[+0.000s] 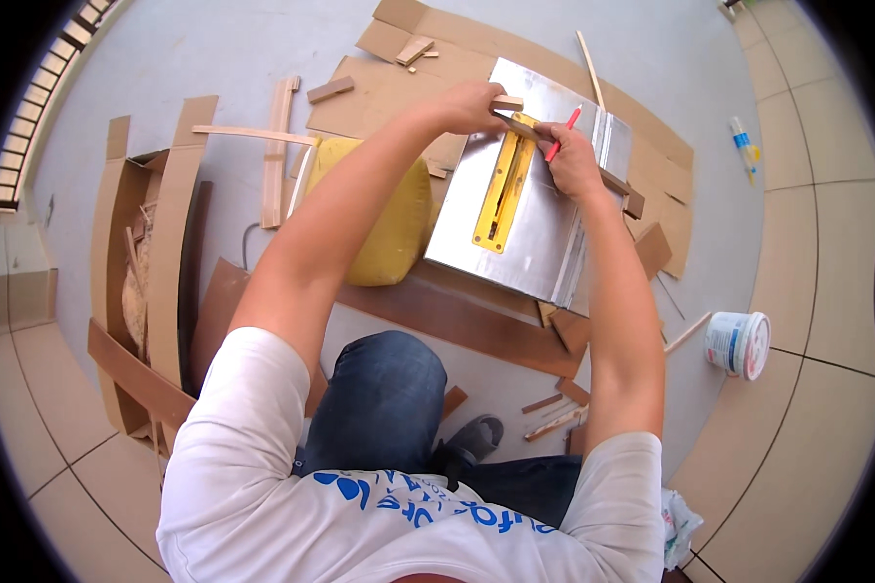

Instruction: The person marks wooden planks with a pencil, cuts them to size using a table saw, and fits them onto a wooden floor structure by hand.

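Note:
Both my hands work over the silver metal top point(457, 219) of a table saw, near its far end. My left hand point(471, 107) is closed on a small wooden block point(507, 102). A thin dark strip point(515, 125) spans from the left hand toward the right fingers; I cannot make out its kind. In my right hand point(574, 160) a red pencil point(564, 136) is gripped, its tip pointing up and away. Below the hands, a long yellow insert point(501, 199) with a dark slot is set into the top.
Flattened cardboard point(671, 165) lies under the saw. A yellow rounded case point(399, 219) stands left of it. A long cardboard box point(115, 291) with wood scraps is at far left. A white bucket point(739, 345) lies tipped at right. Wood offcuts point(554, 418) litter the floor.

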Motion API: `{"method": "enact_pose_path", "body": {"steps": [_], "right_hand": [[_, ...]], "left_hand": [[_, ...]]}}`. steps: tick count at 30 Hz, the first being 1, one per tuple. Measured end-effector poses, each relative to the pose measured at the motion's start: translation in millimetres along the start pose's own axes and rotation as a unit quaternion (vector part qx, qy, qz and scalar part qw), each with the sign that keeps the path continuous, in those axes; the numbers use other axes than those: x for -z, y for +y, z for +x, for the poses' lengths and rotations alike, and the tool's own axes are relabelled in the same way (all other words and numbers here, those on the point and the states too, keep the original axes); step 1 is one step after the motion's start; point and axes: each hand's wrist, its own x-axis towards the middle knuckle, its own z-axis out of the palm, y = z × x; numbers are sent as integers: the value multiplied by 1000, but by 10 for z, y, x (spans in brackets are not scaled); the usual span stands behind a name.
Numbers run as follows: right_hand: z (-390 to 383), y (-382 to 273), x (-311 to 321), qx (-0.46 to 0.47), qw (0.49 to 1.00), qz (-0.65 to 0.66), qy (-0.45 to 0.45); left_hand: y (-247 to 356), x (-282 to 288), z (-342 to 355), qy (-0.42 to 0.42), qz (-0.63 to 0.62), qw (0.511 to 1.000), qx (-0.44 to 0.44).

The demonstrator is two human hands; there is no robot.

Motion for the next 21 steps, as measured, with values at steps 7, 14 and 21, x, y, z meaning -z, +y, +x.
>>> {"method": "enact_pose_path", "body": {"steps": [7, 14, 21], "right_hand": [[-177, 227, 222, 5, 999, -31, 28], [-355, 194, 202, -12, 999, -27, 17], [-641, 88, 142, 16, 999, -47, 11]], "left_hand": [[-149, -127, 83, 36, 152, 983, -92], [-174, -224, -209, 65, 145, 979, -130], [-253, -259, -451, 27, 161, 974, -161]]}}
